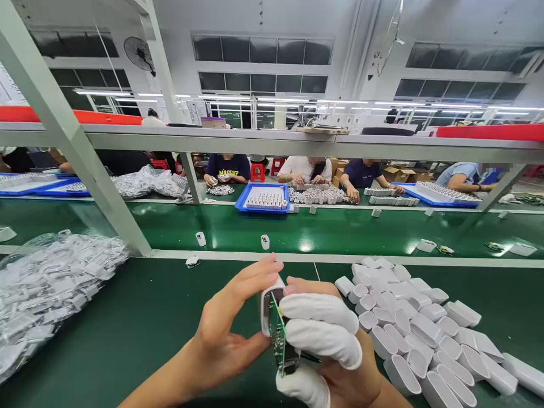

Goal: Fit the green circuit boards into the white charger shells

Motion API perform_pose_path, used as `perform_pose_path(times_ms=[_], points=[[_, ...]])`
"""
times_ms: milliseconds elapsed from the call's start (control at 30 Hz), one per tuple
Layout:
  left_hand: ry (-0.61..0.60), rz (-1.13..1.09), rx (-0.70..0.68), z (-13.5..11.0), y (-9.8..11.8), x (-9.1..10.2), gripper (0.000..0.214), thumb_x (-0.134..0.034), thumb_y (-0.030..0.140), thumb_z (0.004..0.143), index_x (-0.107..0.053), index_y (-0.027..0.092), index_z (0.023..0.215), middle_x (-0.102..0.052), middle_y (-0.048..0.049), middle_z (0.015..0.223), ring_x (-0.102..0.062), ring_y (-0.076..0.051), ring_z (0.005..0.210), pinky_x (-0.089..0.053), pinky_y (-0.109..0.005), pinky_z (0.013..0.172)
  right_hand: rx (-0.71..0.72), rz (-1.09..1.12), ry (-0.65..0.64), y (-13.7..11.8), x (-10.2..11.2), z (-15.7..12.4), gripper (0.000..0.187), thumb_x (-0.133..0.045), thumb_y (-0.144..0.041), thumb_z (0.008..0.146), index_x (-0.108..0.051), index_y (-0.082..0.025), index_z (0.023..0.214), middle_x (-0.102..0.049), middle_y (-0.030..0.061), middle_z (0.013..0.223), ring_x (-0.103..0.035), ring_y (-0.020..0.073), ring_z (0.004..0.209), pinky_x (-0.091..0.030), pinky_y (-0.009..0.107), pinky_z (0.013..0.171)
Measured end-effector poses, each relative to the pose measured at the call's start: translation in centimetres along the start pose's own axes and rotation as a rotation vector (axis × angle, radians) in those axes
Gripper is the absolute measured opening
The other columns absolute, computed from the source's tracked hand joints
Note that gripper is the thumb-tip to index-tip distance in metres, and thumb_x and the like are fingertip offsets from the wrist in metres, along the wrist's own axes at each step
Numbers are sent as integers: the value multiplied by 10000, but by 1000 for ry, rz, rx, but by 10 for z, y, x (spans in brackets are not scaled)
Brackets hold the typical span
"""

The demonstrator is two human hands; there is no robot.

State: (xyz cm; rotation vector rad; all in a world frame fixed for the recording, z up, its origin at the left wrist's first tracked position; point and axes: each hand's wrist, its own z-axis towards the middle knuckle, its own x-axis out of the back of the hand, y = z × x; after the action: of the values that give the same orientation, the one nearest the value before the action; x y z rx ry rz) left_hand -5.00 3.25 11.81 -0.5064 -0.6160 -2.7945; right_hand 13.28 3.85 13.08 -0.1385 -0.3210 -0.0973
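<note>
My left hand (232, 314) is closed around a white plastic housing (266, 309), its fingers over the top and its thumb against the near side. A green circuit board (278, 340) stands partly inside the housing's open end, with its lower part sticking out. My right hand (323, 340), with white covers on several of its fingers, grips the board from the right. A dark part shows at the board's lower end, close to the covered fingers. Just right of this hand lies a heap of white housings (425, 328), many with an open end towards me.
A clear bag of small white parts (59, 289) lies at the left. Beyond the bench runs a green conveyor belt (229, 226) carrying a few white pieces. Blue trays (262, 208) and several co-workers are on the far side. A slanted metal post (80, 141) rises at the left.
</note>
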Motion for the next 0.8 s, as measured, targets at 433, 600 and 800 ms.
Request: perform_pose_path(times_ms=[433, 600, 800], points=[[-26, -86, 81, -7, -14, 4, 589, -671, 97, 824, -481, 191, 1374, -567, -113, 1387, -503, -247, 1335, -469, -366, 1103, -47, -12, -50, 8, -4, 1, 252, -613, -293, 913, -551, -135, 1099, -667, 104, 1033, -614, 192, 1139, -528, 320, 1032], [-17, -86, 94, -7, -14, 2, 614, -684, 78, 807, -484, 195, 1375, -559, -103, 1399, -511, -254, 1326, -469, -387, 1108, -73, -2, -27, 7, -7, 0, 333, -704, -298, 843, -561, -162, 1110, -693, 101, 1040, -639, 210, 1108, -537, 337, 1021], [2, -116, 97, -5, -12, 1, 567, -684, 95, 815, -506, 182, 1347, -581, -87, 1371, -548, -231, 1289, -493, -353, 1089, -79, -3, -6, 6, -8, 3, 292, -689, -276, 850, -570, -167, 1093, -703, 95, 1036, -627, 198, 1115, -528, 330, 1029]])
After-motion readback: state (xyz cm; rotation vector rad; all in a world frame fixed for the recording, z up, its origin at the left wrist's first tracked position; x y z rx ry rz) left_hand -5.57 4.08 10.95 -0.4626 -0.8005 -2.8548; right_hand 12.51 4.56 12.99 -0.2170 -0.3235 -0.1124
